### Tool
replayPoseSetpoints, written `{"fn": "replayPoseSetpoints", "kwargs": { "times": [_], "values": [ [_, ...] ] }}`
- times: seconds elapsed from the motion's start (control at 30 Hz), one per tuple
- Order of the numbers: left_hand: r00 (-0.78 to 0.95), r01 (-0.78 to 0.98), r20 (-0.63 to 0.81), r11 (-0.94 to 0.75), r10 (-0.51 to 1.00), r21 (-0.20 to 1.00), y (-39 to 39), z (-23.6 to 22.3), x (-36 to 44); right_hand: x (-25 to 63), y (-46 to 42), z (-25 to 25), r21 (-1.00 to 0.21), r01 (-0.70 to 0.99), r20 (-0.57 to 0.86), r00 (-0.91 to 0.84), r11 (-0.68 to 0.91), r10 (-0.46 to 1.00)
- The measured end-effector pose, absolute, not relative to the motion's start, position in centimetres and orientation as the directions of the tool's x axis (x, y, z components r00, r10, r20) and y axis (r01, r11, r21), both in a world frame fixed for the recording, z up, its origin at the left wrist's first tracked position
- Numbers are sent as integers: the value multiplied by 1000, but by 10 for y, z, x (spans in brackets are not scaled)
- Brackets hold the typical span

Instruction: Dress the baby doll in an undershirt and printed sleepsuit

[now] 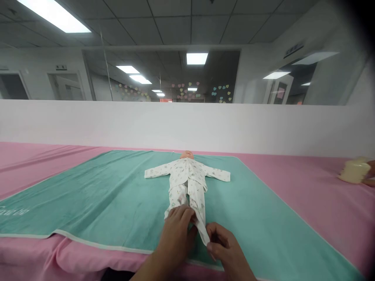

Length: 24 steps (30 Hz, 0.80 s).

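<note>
Right hand (225,246) at the near edge of the work area, thumb and fingertips pinching the hem of the right leg of the white patterned trousers (197,199). Left hand (177,230) just beside it, back upward, fingers bent together over the lower trouser legs; whether they grip the cloth or only press on it cannot be told.

Trousers lie lengthwise near to far, the right leg drawn out toward the right hand. Beyond them, their top overlapped by its lower edge, a white patterned jacket (187,170), both sleeves spread, one left, one right. Clothing encloses the body of a doll (186,155); only the head shows, at the far end by the collar.

All of this rests at the middle of a green cloth (117,203) with a pale border, laid over a pink cover (316,191).

Far right, on the pink cover: pale yellow object (354,171), possibly a container, contents not visible, touched by another person's hand (371,171).

Behind: low white wall (187,127), glass panels (164,78) above, heart-shaped stickers (187,90) visible in them.
</note>
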<state>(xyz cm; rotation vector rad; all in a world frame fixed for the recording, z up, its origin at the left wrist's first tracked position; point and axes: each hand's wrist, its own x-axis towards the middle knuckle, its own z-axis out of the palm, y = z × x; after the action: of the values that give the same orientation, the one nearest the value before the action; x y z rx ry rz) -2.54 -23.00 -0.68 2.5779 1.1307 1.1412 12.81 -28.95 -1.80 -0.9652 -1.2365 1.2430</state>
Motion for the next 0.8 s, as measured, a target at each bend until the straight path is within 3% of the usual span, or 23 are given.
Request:
{"fn": "replayPoseSetpoints", "kwargs": {
  "times": [0.13, 0.37, 0.43, 0.5, 0.57, 0.67, 0.73, 0.8],
  "values": [
    [490, 520, 670, -804, 558, 289, -230, -16, -29, 138, -286, -31, -978, -204, 54, -64, 40, 996],
    [591, 403, 725, -908, 354, 116, -236, -32, -58, 133, -287, -24, -996, -51, -64, -117, -70, 991],
    [545, 475, 715, -864, 438, 167, -232, -32, -71, 130, -287, -25, -994, -62, -91, -17, -92, 996],
    [450, 602, 637, -740, 626, 302, -226, -30, -82, 126, -286, -28, -997, -33, -70, 147, -66, 987],
    [360, 676, 486, -582, 796, 453, -220, -28, -88, 122, -283, -29, -996, 76, 69, 316, 47, 946],
    [353, 635, 347, -495, 869, 593, -211, -24, -85, 112, -277, -26, -874, 387, 449, 412, 294, 793],
    [354, 579, 327, -480, 876, 659, -203, -23, -79, 101, -272, -19, -700, 589, 640, 267, 404, 720],
    [343, 533, 308, -453, 888, 714, -191, -20, -74, 87, -266, -11, -546, 712, 667, 51, 441, 743]
  ]
}}
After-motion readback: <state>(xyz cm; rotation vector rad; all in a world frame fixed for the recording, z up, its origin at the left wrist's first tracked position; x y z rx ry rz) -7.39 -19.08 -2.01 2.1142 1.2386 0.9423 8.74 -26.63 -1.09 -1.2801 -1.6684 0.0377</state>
